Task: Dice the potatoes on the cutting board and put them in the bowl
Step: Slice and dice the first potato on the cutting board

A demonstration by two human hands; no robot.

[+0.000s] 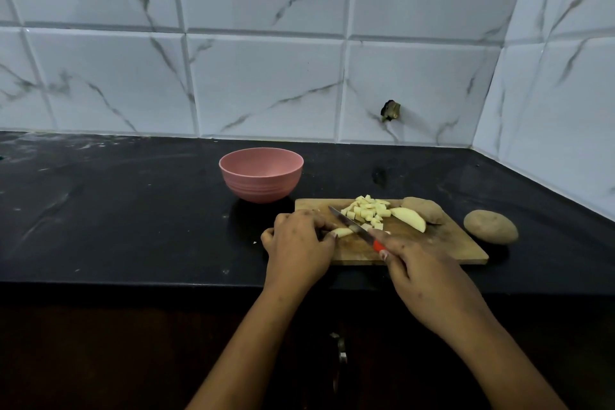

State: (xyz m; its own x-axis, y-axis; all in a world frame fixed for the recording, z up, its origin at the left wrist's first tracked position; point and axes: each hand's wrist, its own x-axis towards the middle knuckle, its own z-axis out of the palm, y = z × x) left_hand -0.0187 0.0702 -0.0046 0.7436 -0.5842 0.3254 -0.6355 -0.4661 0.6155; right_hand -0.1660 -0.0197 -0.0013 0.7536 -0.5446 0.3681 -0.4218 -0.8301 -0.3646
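Two hands are at the board point(449, 246): the left hand point(299, 243) pinches a potato strip point(342, 232) on its left part, the right hand point(422, 276) grips the knife point(347, 224) across it, so dicing seems half done, and the next cut must fall clear of the holding hand.

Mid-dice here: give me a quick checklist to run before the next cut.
1. Left hand pins the potato piece on the cutting board: ok.
2. Right hand grips the knife, blade over the piece: ok.
3. Left fingers clear of the blade: cannot tell, very close.
4. Diced pile away from the cut line: ok.
5. Bowl upright, behind the board's left end: ok.
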